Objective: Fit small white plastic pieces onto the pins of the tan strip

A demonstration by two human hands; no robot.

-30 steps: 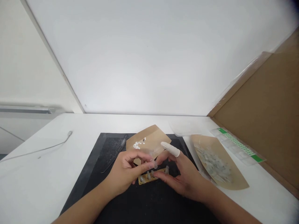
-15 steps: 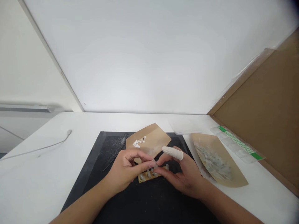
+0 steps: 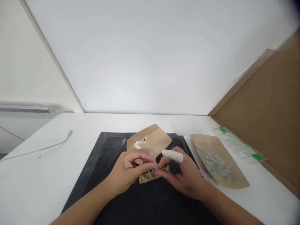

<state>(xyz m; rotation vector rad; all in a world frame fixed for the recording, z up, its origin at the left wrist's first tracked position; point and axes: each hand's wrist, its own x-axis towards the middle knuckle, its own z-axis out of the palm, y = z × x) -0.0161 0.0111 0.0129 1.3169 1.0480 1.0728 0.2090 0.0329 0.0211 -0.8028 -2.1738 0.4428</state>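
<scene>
My left hand [image 3: 127, 167] and my right hand [image 3: 185, 173] meet over a small yellow holder [image 3: 147, 178] on the black mat. Between their fingertips is a small translucent piece [image 3: 156, 165], pinched from both sides; its exact kind is too small to tell. The right index finger wears a white finger cot [image 3: 172, 154]. Several similar translucent pieces stand in the holder, partly covered by my fingers. Just behind my hands lies a brown paper sheet [image 3: 152, 137] with small white bits [image 3: 138, 144] on it.
A brown paper [image 3: 240, 181] bearing a heap of translucent pieces [image 3: 217, 164] lies on the right. Beyond it sits a clear compartment box [image 3: 241, 143] with a green label, near a cardboard wall [image 3: 264, 115]. A cable [image 3: 53, 145] crosses the left of the white table.
Almost nothing differs. My right index finger has shifted slightly left and down toward the small piece, and both hands stay over the holder.
</scene>
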